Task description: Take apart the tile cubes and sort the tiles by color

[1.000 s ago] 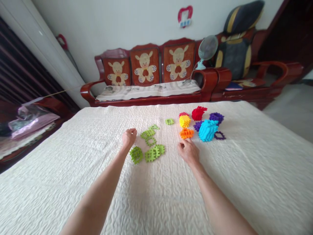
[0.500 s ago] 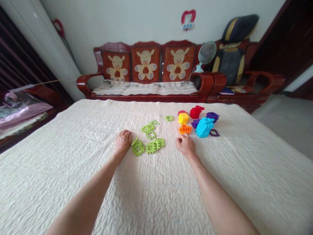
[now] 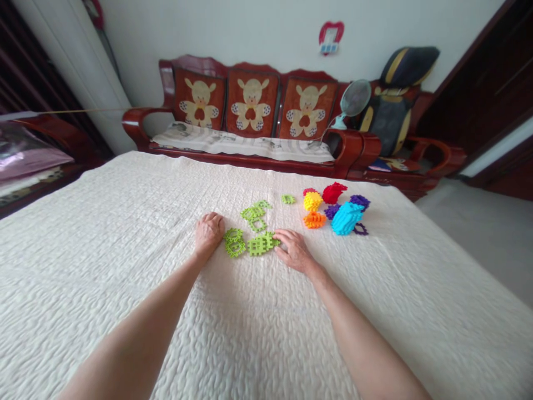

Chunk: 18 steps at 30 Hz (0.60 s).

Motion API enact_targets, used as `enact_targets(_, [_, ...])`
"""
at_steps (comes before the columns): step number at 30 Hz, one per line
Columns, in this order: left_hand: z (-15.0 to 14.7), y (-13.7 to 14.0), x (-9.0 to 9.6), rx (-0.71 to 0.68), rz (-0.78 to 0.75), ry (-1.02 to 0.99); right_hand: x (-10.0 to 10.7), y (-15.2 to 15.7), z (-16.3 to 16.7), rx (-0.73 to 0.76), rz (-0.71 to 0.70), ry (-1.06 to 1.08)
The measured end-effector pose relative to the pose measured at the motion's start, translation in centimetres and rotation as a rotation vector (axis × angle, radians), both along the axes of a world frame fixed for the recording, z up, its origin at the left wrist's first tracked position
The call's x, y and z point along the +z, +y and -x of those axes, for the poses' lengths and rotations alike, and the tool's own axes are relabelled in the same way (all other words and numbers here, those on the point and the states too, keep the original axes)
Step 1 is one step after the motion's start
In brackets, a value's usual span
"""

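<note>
Moved loosely open right hand (image 3: pixel 295 251) from beside orange stack (image 3: pixel 314 220) to green stack (image 3: pixel 261 245), now flanking green pieces (image 3: pixel 235 244) with curled left hand (image 3: pixel 209 234), its grip unclear.

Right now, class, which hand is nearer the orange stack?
Right. The right hand is left of the orange stack, nearer the wearer; the left hand is much farther left.

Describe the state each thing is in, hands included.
Left hand: loosely curled, grip unclear
Green pieces: loosely spread, some overlapping
Right hand: partly open, at green pieces
Yellow pieces: stacked
Orange pieces: bunched together
Red pieces: bunched
Blue pieces: stacked, tilted
Purple pieces: clustered, one flat
Fan: upright, spinning unclear
Cushions: propped upright
Quilted cover: spread out
</note>
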<state>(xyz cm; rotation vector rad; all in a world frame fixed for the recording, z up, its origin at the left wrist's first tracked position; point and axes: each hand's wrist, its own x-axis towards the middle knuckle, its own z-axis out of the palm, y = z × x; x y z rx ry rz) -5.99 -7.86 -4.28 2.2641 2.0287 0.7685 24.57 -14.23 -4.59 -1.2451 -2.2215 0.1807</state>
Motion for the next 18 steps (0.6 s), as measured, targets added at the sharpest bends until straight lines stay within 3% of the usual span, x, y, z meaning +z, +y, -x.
enact_targets(5, [-0.1, 0.0, 0.1, 0.011, 0.012, -0.001, 0.0, 0.5, -0.2, -0.023, 0.002, 0.104])
enact_targets(11, [0.0, 0.0, 0.1, -0.001, 0.005, -0.018, -0.1, 1.0, -0.7, -0.294, 0.096, 0.270])
enact_targets(18, [-0.1, -0.2, 0.3, -0.003, 0.006, -0.016, -0.5, 1.2, -0.8, -0.292, 0.051, 0.317])
